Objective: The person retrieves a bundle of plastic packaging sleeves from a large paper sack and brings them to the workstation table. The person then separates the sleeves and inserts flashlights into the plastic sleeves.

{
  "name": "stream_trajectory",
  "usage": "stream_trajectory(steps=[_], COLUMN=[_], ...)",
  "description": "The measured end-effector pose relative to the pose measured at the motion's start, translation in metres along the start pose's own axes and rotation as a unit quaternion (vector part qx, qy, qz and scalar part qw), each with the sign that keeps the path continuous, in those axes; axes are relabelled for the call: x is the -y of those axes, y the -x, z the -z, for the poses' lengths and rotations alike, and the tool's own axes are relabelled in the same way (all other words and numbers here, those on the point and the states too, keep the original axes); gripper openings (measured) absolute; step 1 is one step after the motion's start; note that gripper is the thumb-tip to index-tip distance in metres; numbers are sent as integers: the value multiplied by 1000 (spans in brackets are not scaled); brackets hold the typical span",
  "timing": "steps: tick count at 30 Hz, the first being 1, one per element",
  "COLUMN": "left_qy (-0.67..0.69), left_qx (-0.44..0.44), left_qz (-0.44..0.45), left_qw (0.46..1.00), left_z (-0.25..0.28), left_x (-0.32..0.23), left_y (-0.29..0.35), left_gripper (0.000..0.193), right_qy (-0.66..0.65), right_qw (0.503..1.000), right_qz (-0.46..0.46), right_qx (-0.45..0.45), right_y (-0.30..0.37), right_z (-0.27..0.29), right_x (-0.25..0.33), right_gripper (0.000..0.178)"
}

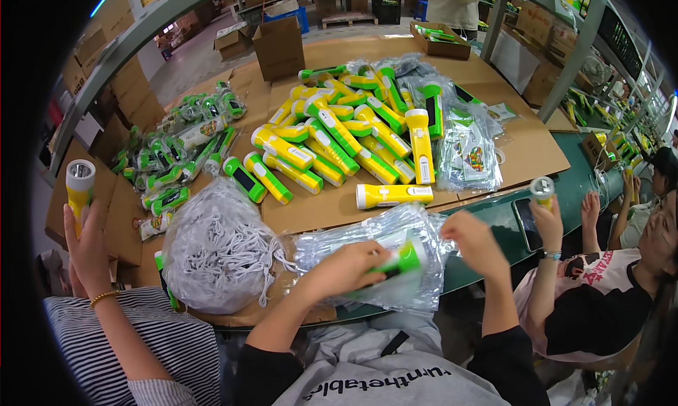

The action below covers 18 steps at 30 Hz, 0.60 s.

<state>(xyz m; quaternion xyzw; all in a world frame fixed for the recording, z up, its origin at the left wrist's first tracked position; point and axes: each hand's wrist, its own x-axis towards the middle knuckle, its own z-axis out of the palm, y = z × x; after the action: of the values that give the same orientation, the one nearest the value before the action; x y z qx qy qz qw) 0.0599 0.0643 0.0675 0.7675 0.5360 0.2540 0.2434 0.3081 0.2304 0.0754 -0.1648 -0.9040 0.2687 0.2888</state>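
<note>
Near the table's front edge, my left hand (353,265) is closed round a green-and-white flashlight (404,260), which is blurred and points to the right. Under it lies a stack of clear plastic bags (332,240). My right hand (474,242) is raised at the stack's right end, its fingers curled inward and smeared by motion; what they hold, if anything, I cannot make out. Just beyond the bags, a yellow flashlight (394,196) lies on its side. A large heap of yellow-and-green flashlights (332,127) covers the middle of the cardboard.
A clear bag of white cords (222,247) stands to the left, with bagged flashlights (176,151) behind it. More plastic packaging (470,151) lies right of the heap. Co-workers' hands (88,247) on both sides hold flashlights upright. A phone (524,222) rests at the right edge.
</note>
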Motion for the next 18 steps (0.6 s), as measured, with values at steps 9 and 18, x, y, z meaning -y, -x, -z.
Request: stream_trajectory(steps=[9,18], left_qy=[19,184], left_qx=[-145,-123], left_qz=[0,136], left_qw=[989,966], left_z=[-4,3], left_x=[40,38], left_y=[4,9], left_gripper=[44,41], right_qy=[-6,-61], right_qw=[997,994], right_qz=[-68,-88], right_qx=[-33,-20], right_y=[40,19], right_z=[-60,-95], right_x=[40,-5], right_gripper=[40,36])
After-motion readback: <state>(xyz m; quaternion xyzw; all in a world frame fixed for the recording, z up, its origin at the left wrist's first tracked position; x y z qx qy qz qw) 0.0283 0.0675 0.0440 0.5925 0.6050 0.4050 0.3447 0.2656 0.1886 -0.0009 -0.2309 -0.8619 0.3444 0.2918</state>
